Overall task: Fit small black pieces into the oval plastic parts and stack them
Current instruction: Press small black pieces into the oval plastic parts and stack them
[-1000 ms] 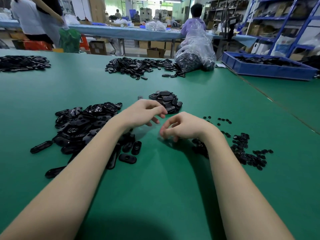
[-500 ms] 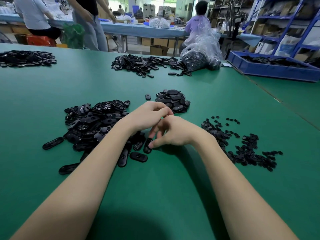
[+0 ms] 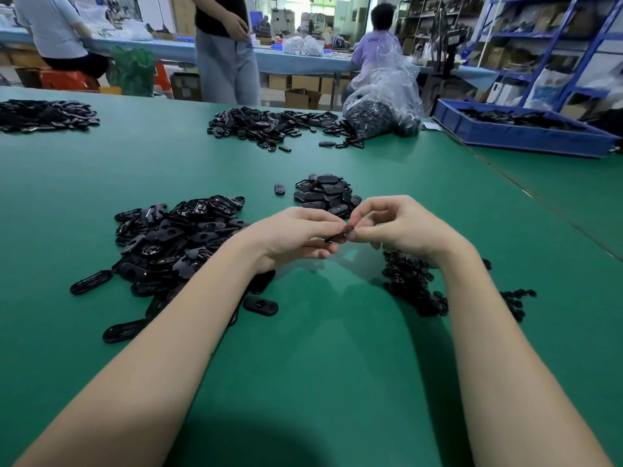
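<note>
A black oval plastic part (image 3: pixel 338 236) is held above the green table (image 3: pixel 320 365), caught between the person's two hands where their fingertips meet. The left hand (image 3: pixel 296 235) grips the part's near end, thumb on top and fingers curled underneath. The right hand (image 3: pixel 401 227) pinches the part's other end with thumb and forefinger, its remaining fingers loosely curled; whether a small black piece sits under those fingertips cannot be told. To the left of the left hand, and partly hidden under its forearm, lies a large loose heap of oval parts (image 3: pixel 175 244), with a few single ovals strayed to its near edge. Just beyond the two hands sits a smaller, tidier pile of ovals (image 3: pixel 325 193), and one lone oval (image 3: pixel 279 189) lies just left of that pile. Beneath and to the right of the right wrist spreads a scatter of small black pieces (image 3: pixel 414 284). Farther beyond the hands, another spread of black parts (image 3: pixel 273 126) lies beside a clear plastic bag (image 3: pixel 384 106) holding more of them. Far off to the right of the right hand stands a blue tray (image 3: pixel 519 136) of dark parts, and far to the left another dark heap (image 3: pixel 43 114). Past the table's far edge, other people stand or sit at a long bench (image 3: pixel 303 62).
</note>
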`<state>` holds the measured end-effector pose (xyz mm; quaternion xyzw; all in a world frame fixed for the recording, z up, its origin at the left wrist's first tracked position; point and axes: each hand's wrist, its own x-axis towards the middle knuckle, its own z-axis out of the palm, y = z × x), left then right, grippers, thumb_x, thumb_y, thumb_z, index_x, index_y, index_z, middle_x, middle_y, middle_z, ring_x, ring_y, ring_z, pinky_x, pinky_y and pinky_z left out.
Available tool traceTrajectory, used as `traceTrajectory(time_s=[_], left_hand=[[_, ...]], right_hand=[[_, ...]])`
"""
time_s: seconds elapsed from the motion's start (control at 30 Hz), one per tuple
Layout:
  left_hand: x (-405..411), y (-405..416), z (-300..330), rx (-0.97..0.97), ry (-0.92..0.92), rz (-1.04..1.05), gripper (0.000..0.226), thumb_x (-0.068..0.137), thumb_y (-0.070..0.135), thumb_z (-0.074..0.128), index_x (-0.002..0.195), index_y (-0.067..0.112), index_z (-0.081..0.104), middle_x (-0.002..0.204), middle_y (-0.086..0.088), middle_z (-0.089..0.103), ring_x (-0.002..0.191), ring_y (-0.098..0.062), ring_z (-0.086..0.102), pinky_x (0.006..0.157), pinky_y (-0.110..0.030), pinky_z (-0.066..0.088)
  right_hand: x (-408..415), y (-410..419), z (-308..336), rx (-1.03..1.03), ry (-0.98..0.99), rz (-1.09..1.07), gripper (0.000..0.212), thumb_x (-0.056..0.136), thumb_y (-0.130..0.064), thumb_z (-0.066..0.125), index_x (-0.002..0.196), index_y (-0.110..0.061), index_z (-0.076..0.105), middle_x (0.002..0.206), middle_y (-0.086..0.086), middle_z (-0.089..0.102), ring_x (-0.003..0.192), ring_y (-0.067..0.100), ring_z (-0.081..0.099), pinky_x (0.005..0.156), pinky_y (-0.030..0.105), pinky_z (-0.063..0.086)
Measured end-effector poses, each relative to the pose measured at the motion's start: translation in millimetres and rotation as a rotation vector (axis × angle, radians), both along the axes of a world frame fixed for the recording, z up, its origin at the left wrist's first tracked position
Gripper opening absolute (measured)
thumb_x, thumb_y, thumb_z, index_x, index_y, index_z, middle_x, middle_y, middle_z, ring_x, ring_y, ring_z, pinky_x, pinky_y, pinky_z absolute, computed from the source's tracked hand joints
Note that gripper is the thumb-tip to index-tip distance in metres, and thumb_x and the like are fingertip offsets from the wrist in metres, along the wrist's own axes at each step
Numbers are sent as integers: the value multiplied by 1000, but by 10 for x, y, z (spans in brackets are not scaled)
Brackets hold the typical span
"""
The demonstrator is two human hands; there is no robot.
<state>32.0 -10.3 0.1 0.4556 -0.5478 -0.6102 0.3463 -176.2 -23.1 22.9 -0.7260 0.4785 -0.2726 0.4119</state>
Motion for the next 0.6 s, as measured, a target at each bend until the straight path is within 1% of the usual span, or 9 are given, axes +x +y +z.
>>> traceTrajectory(time_s=[0.07,0.13,0.2,0.27,0.3,0.37,0.47,0.53,0.6], left_hand=[[-24,9,-30,-7,1,64,8,96,8,65,99,10,72,87,-5,71,64,-8,64,60,-16,53],[-31,27,-58,-25,-29,122,8,94,3,65,100,7,70,84,-12,67,56,-8,60,57,-15,52],[-32,50,-69,-22,-20,165,10,94,1,65,102,6,68,77,-15,63,50,-10,57,54,-16,50],[-36,60,-70,-23,-14,191,10,94,1,65,101,8,68,71,-13,62,49,-11,57,53,-16,50],[-41,61,-71,-28,-18,198,10,94,1,65,100,8,69,70,-12,63,49,-11,57,54,-16,51],[-54,60,-78,-33,-19,200,10,94,0,64,98,8,69,71,-12,63,51,-11,58,55,-17,53],[-64,57,-84,-18,-21,200,11,96,0,61,100,6,70,78,-12,66,57,-11,61,61,-19,57],[-69,48,-84,-7,-21,200,14,98,0,58,103,5,70,86,-14,69,63,-12,64,66,-20,57],[-69,39,-85,8,-13,199,18,99,-2,55,108,3,70,95,-17,70,68,-12,66,69,-20,58]], right_hand=[[-30,3,45,14,129,-25,11,81,-22,85,88,-19,76,73,-3,66,60,10,52,67,25,43],[-86,-10,86,25,369,-50,11,76,-31,87,83,-26,80,73,-7,70,62,9,55,67,24,44],[-145,0,120,77,625,-61,11,69,-42,88,74,-37,80,70,-17,71,68,6,59,66,24,45],[-178,19,134,137,765,-73,15,62,-49,90,70,-44,79,64,-23,69,71,4,62,63,23,46],[-182,23,135,157,797,-82,17,59,-51,91,70,-45,78,65,-24,69,74,3,64,63,22,48],[-175,25,132,180,837,-104,24,53,-55,92,69,-45,78,74,-22,73,84,5,68,72,24,55],[-133,43,118,216,889,-134,42,40,-57,93,75,-38,80,89,-12,77,92,16,72,89,37,60],[-110,39,111,228,894,-153,50,34,-56,92,78,-34,80,93,-8,77,93,20,72,92,42,59],[-94,34,116,220,898,-159,53,32,-56,91,78,-33,80,93,-6,77,92,22,72,91,43,60]])
